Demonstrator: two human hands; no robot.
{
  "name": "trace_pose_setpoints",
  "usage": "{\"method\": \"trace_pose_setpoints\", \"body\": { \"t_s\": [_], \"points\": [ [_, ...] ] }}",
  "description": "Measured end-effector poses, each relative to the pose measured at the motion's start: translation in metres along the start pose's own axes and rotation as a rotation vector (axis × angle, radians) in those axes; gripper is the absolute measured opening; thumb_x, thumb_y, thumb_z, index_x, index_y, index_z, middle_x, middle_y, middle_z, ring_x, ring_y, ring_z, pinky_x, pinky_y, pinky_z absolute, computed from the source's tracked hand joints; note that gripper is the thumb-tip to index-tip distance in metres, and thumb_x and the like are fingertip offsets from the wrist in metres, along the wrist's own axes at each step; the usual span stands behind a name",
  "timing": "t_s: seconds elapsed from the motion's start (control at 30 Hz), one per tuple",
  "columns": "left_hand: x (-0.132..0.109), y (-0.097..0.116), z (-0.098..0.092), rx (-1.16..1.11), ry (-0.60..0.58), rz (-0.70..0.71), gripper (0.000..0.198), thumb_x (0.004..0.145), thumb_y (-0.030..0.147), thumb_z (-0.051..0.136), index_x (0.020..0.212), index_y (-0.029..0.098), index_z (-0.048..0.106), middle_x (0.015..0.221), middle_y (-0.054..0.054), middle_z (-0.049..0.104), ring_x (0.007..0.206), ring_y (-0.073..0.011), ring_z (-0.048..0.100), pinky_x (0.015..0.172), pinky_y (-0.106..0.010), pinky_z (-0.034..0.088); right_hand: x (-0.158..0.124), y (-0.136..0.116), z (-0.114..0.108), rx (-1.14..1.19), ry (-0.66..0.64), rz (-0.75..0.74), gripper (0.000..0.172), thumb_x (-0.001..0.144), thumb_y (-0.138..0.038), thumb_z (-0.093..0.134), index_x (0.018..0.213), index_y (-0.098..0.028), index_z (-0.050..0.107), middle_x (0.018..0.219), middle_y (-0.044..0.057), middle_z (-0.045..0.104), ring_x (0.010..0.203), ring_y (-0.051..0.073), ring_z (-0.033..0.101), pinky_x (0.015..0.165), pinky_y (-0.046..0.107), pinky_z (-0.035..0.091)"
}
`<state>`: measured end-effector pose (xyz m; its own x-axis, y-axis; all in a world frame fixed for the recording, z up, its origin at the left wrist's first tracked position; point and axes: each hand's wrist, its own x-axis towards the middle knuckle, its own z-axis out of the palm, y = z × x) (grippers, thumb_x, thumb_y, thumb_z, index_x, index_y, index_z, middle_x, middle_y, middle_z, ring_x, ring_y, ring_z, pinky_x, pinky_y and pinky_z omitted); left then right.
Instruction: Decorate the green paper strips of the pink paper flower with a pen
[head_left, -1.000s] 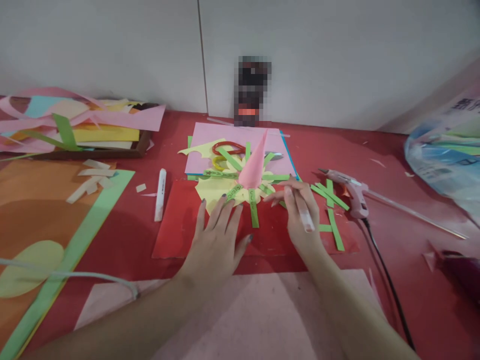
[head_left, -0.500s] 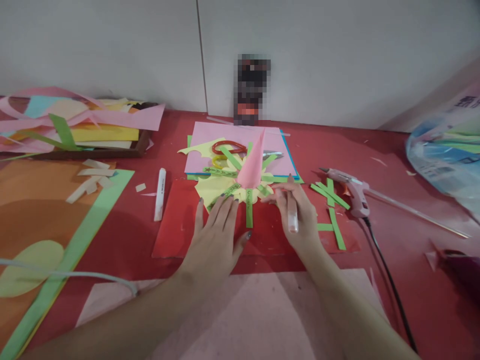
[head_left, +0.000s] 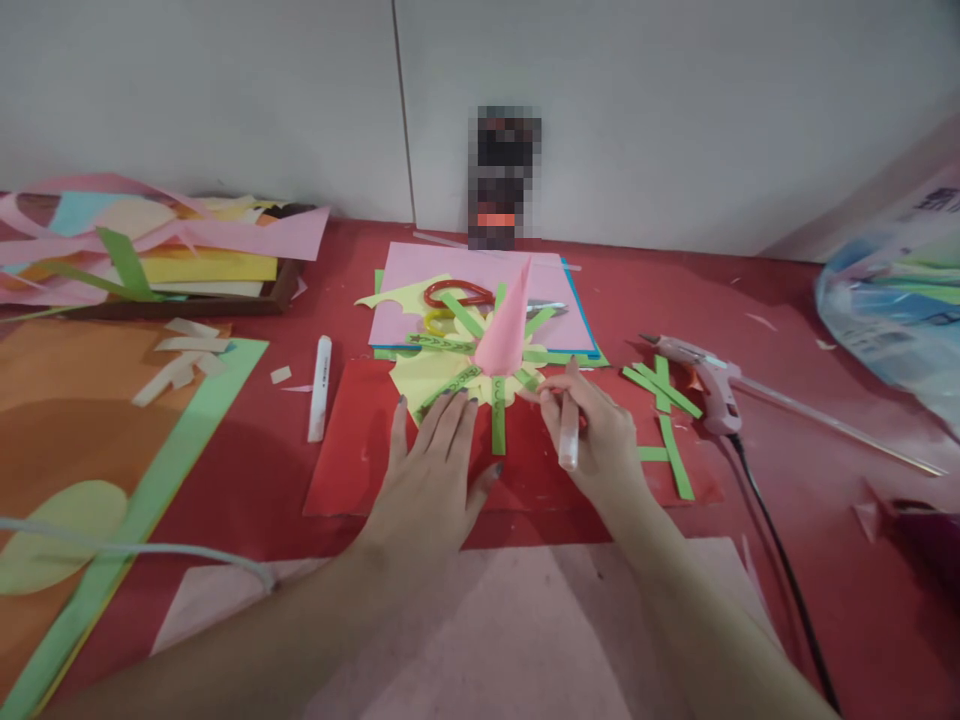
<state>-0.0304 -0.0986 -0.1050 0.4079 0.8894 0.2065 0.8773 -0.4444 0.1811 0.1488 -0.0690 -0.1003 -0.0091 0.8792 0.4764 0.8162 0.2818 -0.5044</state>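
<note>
A pink paper cone (head_left: 504,335) stands upright on a yellow scalloped paper piece, with green paper strips (head_left: 499,425) radiating from its base. Dark marks are drawn on some of the strips. My left hand (head_left: 427,470) lies flat with fingers spread, its fingertips on the lower left of the yellow paper (head_left: 409,375) and a strip. In my right hand (head_left: 600,440) a marker pen (head_left: 569,440) is gripped, pointing toward the lower right strip. My fingers hide the pen's tip. Under both hands lies a red board (head_left: 352,460).
Scissors (head_left: 457,293) lie on stacked pink paper (head_left: 427,262) behind the cone. A hot glue gun (head_left: 701,375) and loose green strips (head_left: 677,460) are at right. Another marker (head_left: 320,390) is left. A box of paper scraps (head_left: 225,305) sits far left, a plastic bag (head_left: 885,310) far right.
My right hand has shifted slightly left with the marker pen, and the pen's rear end has swung left. My left hand and the cone stay in place.
</note>
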Motion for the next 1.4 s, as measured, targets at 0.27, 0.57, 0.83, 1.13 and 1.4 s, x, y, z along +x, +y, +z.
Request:
{"method": "trace_pose_setpoints", "body": {
  "t_s": [0.27, 0.57, 0.83, 1.13, 1.4],
  "points": [
    [0.0, 0.0, 0.0, 0.006, 0.004, 0.005, 0.05, 0.093, 0.037, 0.032, 0.134, 0.008, 0.033, 0.139, -0.013, 0.038, 0.13, -0.0263, 0.03, 0.108, -0.055, 0.009, 0.001, 0.001, -0.002, -0.026, -0.03, -0.036, 0.005, 0.081, -0.022, 0.05, 0.081, -0.022, 0.055, 0.073, 0.003, 0.063, 0.066, 0.018, 0.056, 0.064, 0.029, 0.041],
    [0.0, 0.001, -0.001, 0.006, -0.018, 0.007, 0.05, 0.093, 0.036, 0.031, 0.133, 0.008, 0.034, 0.139, -0.014, 0.037, 0.129, -0.0263, 0.032, 0.107, -0.055, 0.012, -0.002, -0.015, -0.006, -0.103, -0.07, -0.08, 0.01, 0.081, -0.02, 0.048, 0.083, -0.022, 0.058, 0.061, 0.001, 0.058, 0.061, 0.018, 0.052, 0.063, 0.029, 0.037],
    [0.0, -0.001, 0.0, 0.01, -0.027, 0.016, 0.051, 0.093, 0.037, 0.029, 0.134, 0.007, 0.033, 0.14, -0.013, 0.036, 0.13, -0.0261, 0.031, 0.107, -0.056, 0.011, -0.004, -0.011, -0.008, -0.035, -0.115, 0.01, 0.008, 0.079, -0.022, 0.051, 0.082, -0.02, 0.058, 0.064, 0.003, 0.06, 0.063, 0.017, 0.056, 0.057, 0.026, 0.04],
    [0.0, 0.0, -0.001, -0.003, -0.032, 0.018, 0.05, 0.093, 0.036, 0.032, 0.134, 0.008, 0.032, 0.14, -0.013, 0.036, 0.129, -0.026, 0.031, 0.107, -0.056, 0.012, -0.001, -0.011, -0.008, -0.044, -0.161, 0.021, 0.013, 0.081, -0.022, 0.048, 0.086, -0.021, 0.061, 0.068, 0.004, 0.06, 0.064, 0.018, 0.056, 0.057, 0.026, 0.039],
    [-0.001, 0.001, -0.003, -0.044, -0.032, 0.101, 0.047, 0.093, 0.037, 0.031, 0.131, 0.011, 0.038, 0.139, -0.011, 0.039, 0.13, -0.0245, 0.031, 0.109, -0.053, 0.009, 0.0, -0.008, -0.006, -0.058, -0.151, 0.017, 0.014, 0.081, -0.021, 0.048, 0.087, -0.021, 0.061, 0.07, 0.005, 0.062, 0.064, 0.018, 0.056, 0.054, 0.025, 0.036]
  ]
}}
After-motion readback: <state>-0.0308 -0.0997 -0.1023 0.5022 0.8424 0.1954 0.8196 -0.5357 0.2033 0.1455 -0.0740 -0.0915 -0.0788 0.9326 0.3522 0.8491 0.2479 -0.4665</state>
